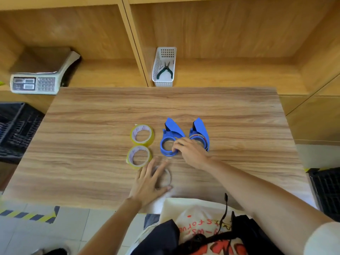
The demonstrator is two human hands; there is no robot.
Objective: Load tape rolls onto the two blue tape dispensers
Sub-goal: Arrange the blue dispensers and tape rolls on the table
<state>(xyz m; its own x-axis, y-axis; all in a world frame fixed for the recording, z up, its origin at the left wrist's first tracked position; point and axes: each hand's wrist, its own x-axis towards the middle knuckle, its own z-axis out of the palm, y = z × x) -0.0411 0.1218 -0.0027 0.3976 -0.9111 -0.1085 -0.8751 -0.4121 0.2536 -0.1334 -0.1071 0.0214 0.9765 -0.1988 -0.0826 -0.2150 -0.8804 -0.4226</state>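
You stood at a wooden bench [110, 111], both bare arms reaching over it. Taking the left blue dispenser [170, 138] as the landmark: it lay flat near the bench's middle, its ring empty. The second blue dispenser [199, 134] lay just to its right, with what looked like a spent core in its ring, though your hand hid part of it. Two yellow tape rolls [142, 135] lay flat to the landmark's left, one nearer you than the other [139, 157], almost touching each other.

Your right hand [191, 151] rested across the gap between the dispensers, its fingers [175, 147] curled and pinching the near rim of the landmark's ring. Your left hand [149, 181] sat nearer you than the landmark and to its left, fingers spread over a pale, blurred ring [166, 178], likely an empty core; I could not tell whether they gripped it.

The risks, as I judged them: the flat dispenser could slide or flip under a one-sided pinch, and the left hand, close beside the nearer roll, could knock it. Neither roll was touched by any finger.
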